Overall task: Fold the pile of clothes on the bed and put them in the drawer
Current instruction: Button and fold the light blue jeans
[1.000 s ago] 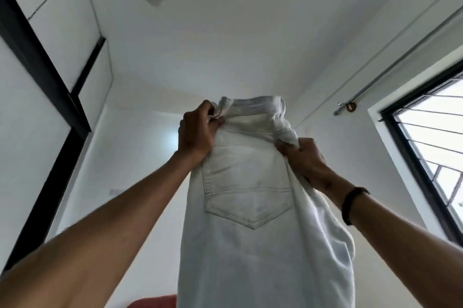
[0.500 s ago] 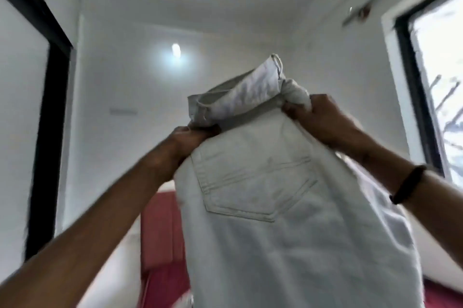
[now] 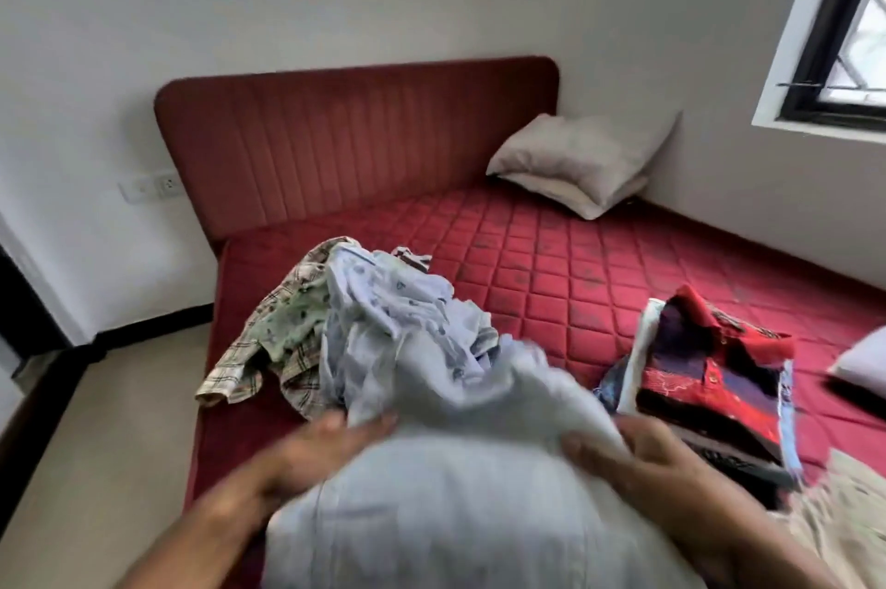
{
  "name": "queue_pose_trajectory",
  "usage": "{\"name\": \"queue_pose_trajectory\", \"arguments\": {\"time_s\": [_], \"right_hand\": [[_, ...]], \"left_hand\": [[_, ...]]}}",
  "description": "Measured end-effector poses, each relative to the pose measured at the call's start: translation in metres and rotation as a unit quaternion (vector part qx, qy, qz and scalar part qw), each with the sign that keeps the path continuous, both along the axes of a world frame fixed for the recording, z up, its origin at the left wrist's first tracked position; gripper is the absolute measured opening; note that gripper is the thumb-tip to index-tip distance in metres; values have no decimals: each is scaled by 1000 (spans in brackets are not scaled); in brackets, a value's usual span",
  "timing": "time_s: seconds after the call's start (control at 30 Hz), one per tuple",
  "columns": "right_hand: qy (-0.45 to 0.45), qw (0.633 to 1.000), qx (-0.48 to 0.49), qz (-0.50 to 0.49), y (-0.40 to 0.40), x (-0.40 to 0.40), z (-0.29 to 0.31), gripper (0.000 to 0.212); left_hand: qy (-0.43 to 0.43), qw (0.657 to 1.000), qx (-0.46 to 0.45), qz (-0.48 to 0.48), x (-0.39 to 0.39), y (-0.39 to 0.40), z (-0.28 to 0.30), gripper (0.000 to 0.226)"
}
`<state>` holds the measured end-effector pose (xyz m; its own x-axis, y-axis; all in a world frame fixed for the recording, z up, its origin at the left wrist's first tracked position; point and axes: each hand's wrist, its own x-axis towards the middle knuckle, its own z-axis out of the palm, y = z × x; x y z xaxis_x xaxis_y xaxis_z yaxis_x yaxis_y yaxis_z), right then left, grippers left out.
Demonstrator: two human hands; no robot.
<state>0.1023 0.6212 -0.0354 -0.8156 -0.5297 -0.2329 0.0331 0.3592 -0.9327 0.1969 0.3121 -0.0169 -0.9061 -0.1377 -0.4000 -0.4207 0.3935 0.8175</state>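
Pale white jeans (image 3: 460, 468) hang low over the near edge of the red bed (image 3: 575, 262), blurred by motion. My left hand (image 3: 311, 449) holds their left side and my right hand (image 3: 637, 449) grips their right side. Just beyond the jeans lies a heap of unfolded clothes (image 3: 364, 320): a light blue printed shirt and a checked shirt. To the right sits a stack of folded clothes (image 3: 709, 372) with a red and navy polo shirt on top.
A red padded headboard (image 3: 355, 147) stands against the far wall. Grey pillows (image 3: 575, 161) lie in the far right corner under a window (image 3: 848, 17). A beige garment (image 3: 834, 526) lies at the lower right. Tiled floor (image 3: 96, 444) runs along the bed's left side.
The view dropped from the ceiling to the bed. Both hands brought the jeans down from overhead to just above the mattress, still holding their sides.
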Motion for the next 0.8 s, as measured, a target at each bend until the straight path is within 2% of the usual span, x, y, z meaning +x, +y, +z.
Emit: {"name": "queue_pose_trajectory", "arguments": {"time_s": [0.03,0.07,0.17,0.27,0.3,0.37,0.43,0.5,0.6,0.7,0.8], "right_hand": [[5,999,-30,-34,-6,-26,4,19],[17,996,-45,-77,-11,-52,8,21],[66,975,-85,-195,-39,-154,35,29],[95,943,-173,-267,-62,-265,47,25],[105,936,-176,-286,-66,-291,39,30],[100,935,-94,-326,-73,-320,-1,55],[98,943,-13,-319,-74,-309,-61,51],[70,958,45,-273,-68,-264,-127,48],[-4,970,115,-216,-47,-182,-200,49],[47,952,237,-189,-31,-135,-217,52],[29,936,293,-191,-24,-115,-196,75]], "left_hand": [[53,998,4,13,-35,-10,7,49],[96,994,-30,42,-72,-14,19,45],[187,973,-87,105,-209,-32,57,48],[279,942,-110,151,-327,-43,80,51],[285,931,-149,170,-352,-44,77,56],[283,903,-258,194,-379,-38,42,55],[310,897,-281,145,-374,-22,-24,50],[281,921,-255,93,-332,2,-97,52],[203,956,-175,117,-246,29,-186,49],[118,977,-107,144,-164,51,-228,58],[17,986,6,163,-101,69,-234,66]]}}
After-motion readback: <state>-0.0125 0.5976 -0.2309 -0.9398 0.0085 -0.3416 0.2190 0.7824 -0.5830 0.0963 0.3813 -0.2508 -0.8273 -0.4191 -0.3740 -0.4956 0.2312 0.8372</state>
